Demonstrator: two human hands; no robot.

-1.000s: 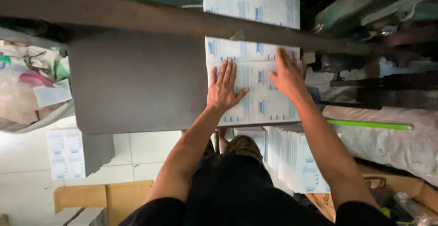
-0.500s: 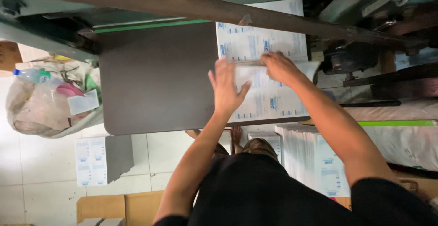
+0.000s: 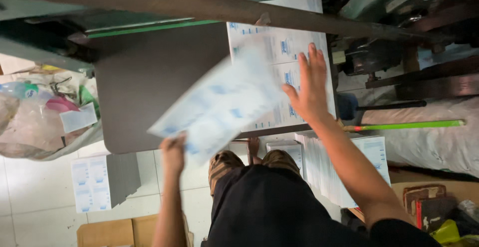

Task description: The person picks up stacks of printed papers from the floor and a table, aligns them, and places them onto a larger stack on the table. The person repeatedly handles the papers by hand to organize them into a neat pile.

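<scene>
Since half a second ago the left hand has swung down and to the left, off the desk, carrying one printed sheet with it; earlier both hands were together on the pile at the desk's right end. The sheet is now blurred with motion and hangs in the air over the desk's near edge. Its long axis runs on a slant, from the low left corner pinched at the left hand up toward the right, where its far end overlaps the stack of printed sheets. The left fingers are clenched on that lower corner of the sheet.

The right hand lies flat on the stack, its fingers spread and released, pointing away from the person toward the dark bar that crosses the top of the view. The stack lies on the right part of the dark grey desk, its long side running away from the person.

Below the desk's edge stands a tall pile of white sheets beside the person's right leg, near a green rod. On the tiled floor to the left is another pile of printed sheets, and above it a clear plastic bag of scraps.
</scene>
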